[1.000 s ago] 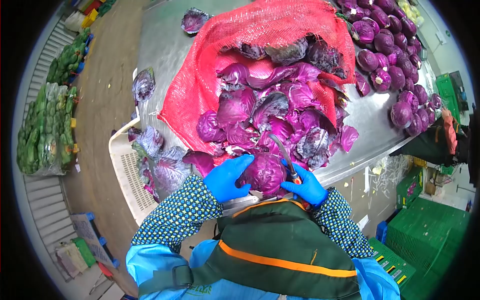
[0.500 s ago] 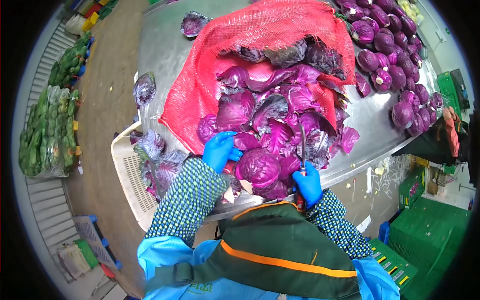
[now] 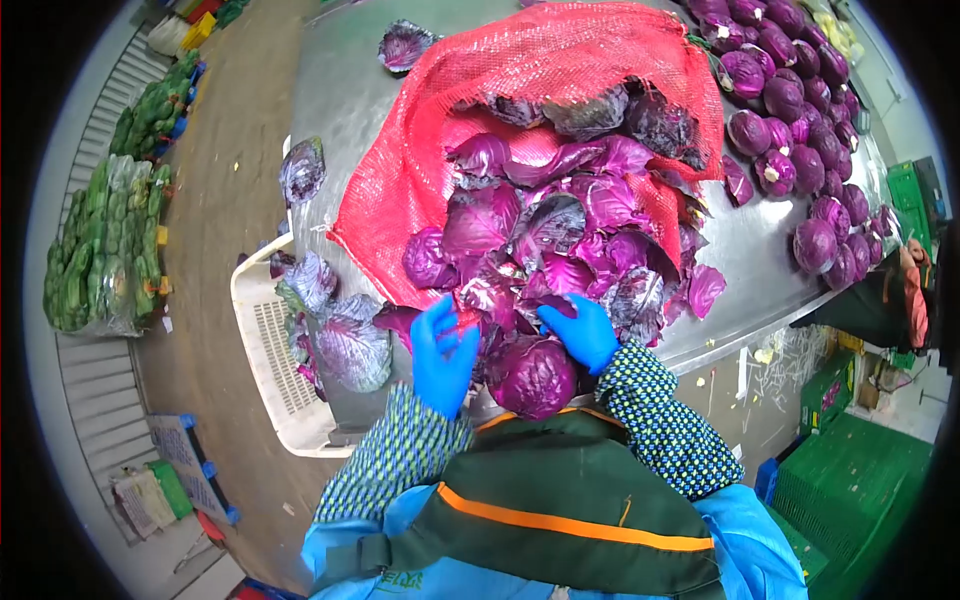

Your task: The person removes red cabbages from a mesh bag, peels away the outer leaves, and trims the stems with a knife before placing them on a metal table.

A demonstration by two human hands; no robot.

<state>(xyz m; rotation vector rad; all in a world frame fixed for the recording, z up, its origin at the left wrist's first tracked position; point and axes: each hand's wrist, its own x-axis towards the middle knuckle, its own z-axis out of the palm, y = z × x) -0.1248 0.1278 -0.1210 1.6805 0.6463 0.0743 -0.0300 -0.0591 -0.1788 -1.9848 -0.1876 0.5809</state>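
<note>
So we're at the near edge of the worktop [image 3: 748, 245], and one peeled-looking red cabbage [image 3: 533, 378] sits right there in front of our apron [image 3: 560, 480], about mid-edge. Our left hand [image 3: 443, 355], blue glove on, is just to the left of it, fingers spread and a bit curled, not gripping anything. Our right hand [image 3: 584, 333] is by the cabbage's far right side, thumb out over the loose leaves; its fingers are partly hidden, so we can't tell whether it's grasping something.

Just past our hands there's a big heap of purple leaves [image 3: 605, 200] lying on an opened red mesh bag [image 3: 420, 150] that takes up the middle. A whole pile of cabbages [image 3: 783, 98] runs down from the far right corner along the right edge. Over on the left edge we've got a white crate [image 3: 272, 340], plus a dark single leaf [image 3: 302, 170] beyond it.
</note>
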